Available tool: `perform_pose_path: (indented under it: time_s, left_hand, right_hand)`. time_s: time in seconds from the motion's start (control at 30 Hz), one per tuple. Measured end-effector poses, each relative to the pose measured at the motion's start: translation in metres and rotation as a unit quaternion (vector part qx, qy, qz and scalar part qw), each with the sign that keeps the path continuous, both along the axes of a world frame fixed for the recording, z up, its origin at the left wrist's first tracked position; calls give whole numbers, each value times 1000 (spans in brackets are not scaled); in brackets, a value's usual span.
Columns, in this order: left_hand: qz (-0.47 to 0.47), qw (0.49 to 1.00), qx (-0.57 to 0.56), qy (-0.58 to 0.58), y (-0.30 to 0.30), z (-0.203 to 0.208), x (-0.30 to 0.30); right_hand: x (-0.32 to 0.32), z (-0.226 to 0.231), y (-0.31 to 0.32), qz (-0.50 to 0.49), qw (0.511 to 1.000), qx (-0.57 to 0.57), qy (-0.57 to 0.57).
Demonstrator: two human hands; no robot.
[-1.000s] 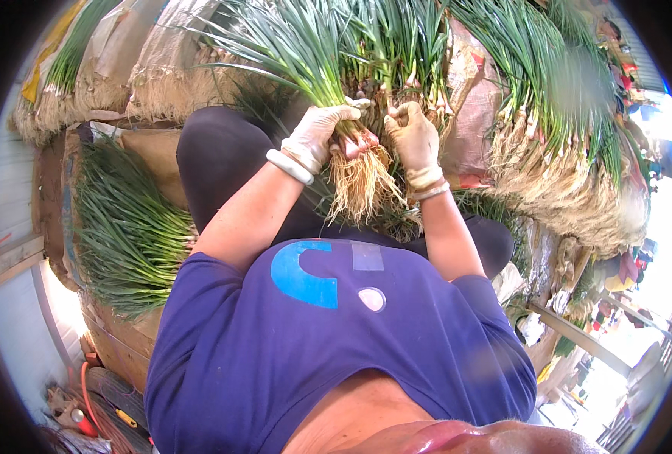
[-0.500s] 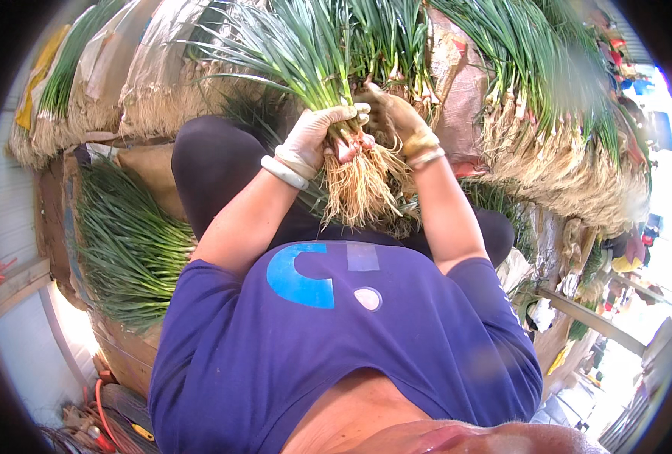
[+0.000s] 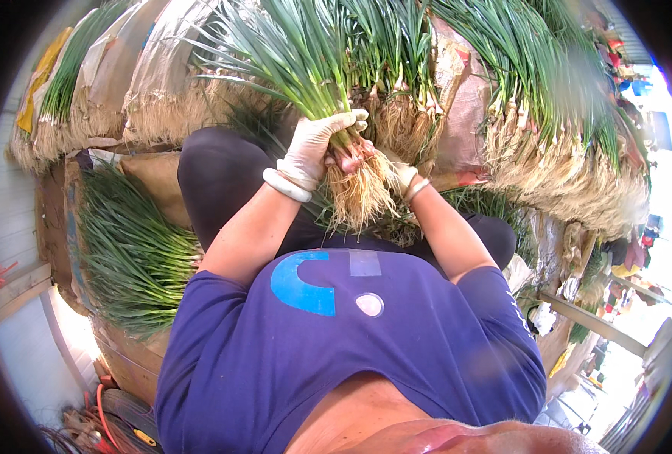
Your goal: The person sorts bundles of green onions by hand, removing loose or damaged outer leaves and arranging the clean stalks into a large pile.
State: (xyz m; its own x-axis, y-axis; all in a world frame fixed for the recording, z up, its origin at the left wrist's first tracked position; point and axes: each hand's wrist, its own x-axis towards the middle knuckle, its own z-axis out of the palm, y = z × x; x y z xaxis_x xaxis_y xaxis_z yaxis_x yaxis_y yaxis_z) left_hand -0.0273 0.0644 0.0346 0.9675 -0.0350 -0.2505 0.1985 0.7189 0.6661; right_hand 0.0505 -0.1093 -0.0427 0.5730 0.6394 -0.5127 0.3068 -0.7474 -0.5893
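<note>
My gloved left hand (image 3: 315,145) is wrapped around the stems of a bunch of green garlic (image 3: 357,157), just above its pinkish bulbs. The long green leaves fan up and away to the left, while the pale, tangled roots hang below my fist. My right hand (image 3: 402,174), also gloved, is beside and partly behind those roots. Its fingers are hidden, so its grip does not show. Beyond my hands, more rooted bunches (image 3: 404,121) lie with their leaves pointing away.
A long row of root-trimmed-looking bundles (image 3: 555,151) curves along the far right, with sack-covered bundles (image 3: 154,106) at far left. Loose green leaves (image 3: 128,250) are piled left of my bent knee (image 3: 219,178). A wooden rail (image 3: 593,321) runs at the right.
My right hand has dropped from beside the stems to the roots, and its fingers have gone out of sight. The left hand keeps its hold on the bunch, which has shifted slightly.
</note>
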Motion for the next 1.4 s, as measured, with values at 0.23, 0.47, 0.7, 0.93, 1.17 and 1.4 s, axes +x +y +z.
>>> perform_pose_path:
  time_s: [0.23,0.47,0.7,0.93,1.17,1.4]
  left_hand:
    - [54,996,-53,-44,6,-3,1]
    - [19,998,-55,21,5,4,3]
    - [-151,985,-24,76,15,-9,3]
    - [-90,990,-75,84,-6,16,-7]
    - [-59,991,23,116,-11,12,-19]
    - [-81,993,19,79,-21,-19,-6]
  right_hand:
    - [55,28,15,-152,959,-97,-217]
    - [65,45,35,-295,937,-89,-164]
    - [-40,64,8,-328,852,368,174]
    - [-70,-24,-77,-84,976,149,137]
    - [-30,88,-2,-234,963,117,-58]
    - [-10,54,17,-240,916,130,-295]
